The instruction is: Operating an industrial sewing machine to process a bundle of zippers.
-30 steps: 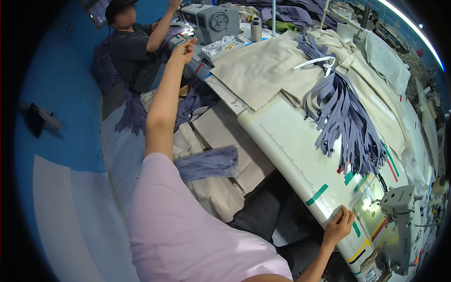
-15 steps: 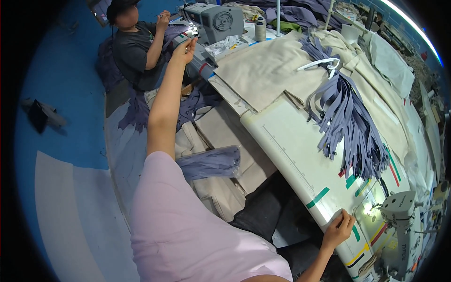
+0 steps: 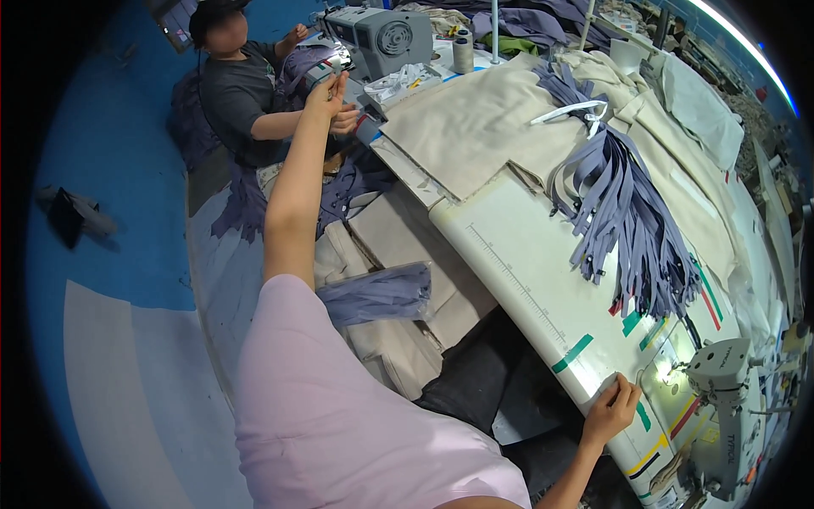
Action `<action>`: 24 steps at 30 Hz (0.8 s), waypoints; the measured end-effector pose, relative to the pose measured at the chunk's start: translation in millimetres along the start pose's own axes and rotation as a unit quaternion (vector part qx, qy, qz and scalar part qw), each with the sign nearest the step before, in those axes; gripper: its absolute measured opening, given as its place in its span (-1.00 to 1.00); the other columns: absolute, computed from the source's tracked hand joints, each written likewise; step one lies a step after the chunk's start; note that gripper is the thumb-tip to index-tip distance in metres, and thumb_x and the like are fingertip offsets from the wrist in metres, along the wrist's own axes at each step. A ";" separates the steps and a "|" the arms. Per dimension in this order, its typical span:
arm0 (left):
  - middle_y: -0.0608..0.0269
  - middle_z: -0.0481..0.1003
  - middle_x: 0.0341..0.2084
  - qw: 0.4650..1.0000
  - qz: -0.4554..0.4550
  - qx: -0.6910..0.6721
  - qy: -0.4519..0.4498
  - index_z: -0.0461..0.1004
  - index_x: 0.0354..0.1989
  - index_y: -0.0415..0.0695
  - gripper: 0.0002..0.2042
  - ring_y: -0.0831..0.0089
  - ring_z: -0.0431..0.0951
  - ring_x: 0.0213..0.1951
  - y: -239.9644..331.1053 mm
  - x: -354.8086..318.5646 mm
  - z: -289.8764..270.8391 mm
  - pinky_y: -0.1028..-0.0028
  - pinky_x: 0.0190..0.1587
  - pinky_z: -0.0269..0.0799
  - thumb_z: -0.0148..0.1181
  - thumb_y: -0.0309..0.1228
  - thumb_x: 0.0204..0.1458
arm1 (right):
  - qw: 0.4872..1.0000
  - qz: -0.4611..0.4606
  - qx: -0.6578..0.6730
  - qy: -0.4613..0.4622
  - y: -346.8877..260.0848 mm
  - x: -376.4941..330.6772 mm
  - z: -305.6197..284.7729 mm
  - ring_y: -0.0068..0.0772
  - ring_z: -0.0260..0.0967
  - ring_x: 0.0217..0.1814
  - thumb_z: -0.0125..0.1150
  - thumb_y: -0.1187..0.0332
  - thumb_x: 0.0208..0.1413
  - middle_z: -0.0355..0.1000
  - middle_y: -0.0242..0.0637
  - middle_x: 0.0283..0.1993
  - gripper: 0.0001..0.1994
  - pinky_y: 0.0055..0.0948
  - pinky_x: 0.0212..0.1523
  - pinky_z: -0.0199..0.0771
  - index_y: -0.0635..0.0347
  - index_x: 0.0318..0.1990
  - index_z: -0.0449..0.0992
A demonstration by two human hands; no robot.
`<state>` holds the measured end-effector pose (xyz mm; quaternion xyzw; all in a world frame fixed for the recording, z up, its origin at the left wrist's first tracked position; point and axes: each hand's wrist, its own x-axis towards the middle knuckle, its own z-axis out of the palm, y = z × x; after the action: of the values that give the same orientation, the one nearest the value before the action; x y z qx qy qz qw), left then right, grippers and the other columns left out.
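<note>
My left arm reaches far out toward a co-worker, and my left hand [image 3: 327, 95] is held up open with its fingers stretched. Nothing shows in it. Just beside it is the co-worker's hand [image 3: 345, 120]. My right hand [image 3: 614, 405] rests at the front edge of the white sewing table [image 3: 509, 254], fingers curled together at the tips; whatever they hold, if anything, is too small to make out. Right of it stands a sewing machine [image 3: 721, 373] with its lamp lit. A tied bundle of grey-purple zippers [image 3: 623, 212] lies farther up the table.
Beige fabric [image 3: 466, 119] covers the table's far part. A second sewing machine [image 3: 381, 38] and a thread cone [image 3: 463, 53] stand at the back. The co-worker [image 3: 242, 102] sits at far left. Below the table edge lie a bagged purple bundle [image 3: 381, 293] and beige cloth pieces [image 3: 415, 242].
The co-worker's near hand has come down from chest height to beside my left hand. My left fingers have straightened upward. My right hand has stayed in place.
</note>
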<state>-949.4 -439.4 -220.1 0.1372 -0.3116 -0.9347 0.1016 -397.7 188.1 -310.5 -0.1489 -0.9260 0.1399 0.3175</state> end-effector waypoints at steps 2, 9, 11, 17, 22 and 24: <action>0.00 0.64 -0.17 0.999 0.021 0.013 0.042 0.49 -0.06 -0.20 -0.85 0.53 0.67 -0.26 2.9 -2.7 -3.2 0.69 -0.38 0.57 0.23 -0.49 0.24 | 1.000 -0.003 0.003 0.005 -1.3 1.0 0.6 -0.11 0.45 -0.29 0.18 0.61 0.12 0.42 -0.13 -0.25 -0.83 -0.28 -0.27 0.49 0.31 -0.13 0.57; 0.12 0.64 -0.26 0.980 0.022 0.195 0.017 0.53 -0.21 -0.12 -0.92 0.72 0.31 -0.65 5.6 -2.5 -15.3 0.69 -0.67 0.07 0.29 -0.43 0.21 | 1.000 -0.008 0.001 0.009 -2.9 1.9 0.2 -0.10 0.45 -0.30 0.18 0.60 0.13 0.42 -0.13 -0.25 -0.83 -0.28 -0.27 0.49 0.31 -0.13 0.57; 0.15 0.64 -0.28 0.983 0.019 0.183 0.014 0.54 -0.22 -0.12 -0.92 0.72 0.30 -0.65 8.7 -1.3 -17.8 0.70 -0.67 0.06 0.30 -0.43 0.20 | 1.000 -0.009 -0.001 0.009 -2.5 2.3 0.1 -0.11 0.45 -0.30 0.19 0.60 0.13 0.42 -0.13 -0.25 -0.83 -0.28 -0.27 0.49 0.31 -0.13 0.57; 0.22 0.61 -0.35 0.986 -0.006 0.164 0.008 0.54 -0.19 -0.10 -0.91 0.73 0.31 -0.64 7.4 -0.2 -20.3 0.70 -0.68 0.07 0.31 -0.43 0.19 | 1.000 -0.008 0.004 0.009 -3.1 2.2 0.7 -0.12 0.46 -0.30 0.19 0.59 0.14 0.43 -0.13 -0.25 -0.84 -0.29 -0.28 0.49 0.32 -0.13 0.57; 0.22 0.61 -0.37 0.991 -0.010 0.134 -0.015 0.54 -0.22 -0.07 -0.93 0.70 0.32 -0.65 18.7 -2.0 -21.1 0.69 -0.69 0.06 0.31 -0.44 0.18 | 1.000 -0.007 0.007 0.009 -2.1 1.5 1.6 -0.13 0.46 -0.30 0.19 0.58 0.14 0.43 -0.13 -0.24 -0.84 -0.29 -0.27 0.50 0.32 -0.13 0.57; 0.22 0.60 -0.36 0.988 0.008 0.154 -0.022 0.51 -0.21 -0.07 -0.93 0.71 0.30 -0.66 28.4 -5.0 -22.2 0.69 -0.70 0.03 0.29 -0.44 0.20 | 1.000 -0.010 0.013 0.009 -2.5 1.7 1.5 -0.13 0.46 -0.30 0.20 0.58 0.14 0.43 -0.13 -0.24 -0.84 -0.30 -0.27 0.50 0.32 -0.13 0.57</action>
<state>-934.7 -472.7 -218.9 0.1285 -0.4551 -0.8775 0.0801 -400.4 186.2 -309.7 -0.1362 -0.9227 0.1475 0.3291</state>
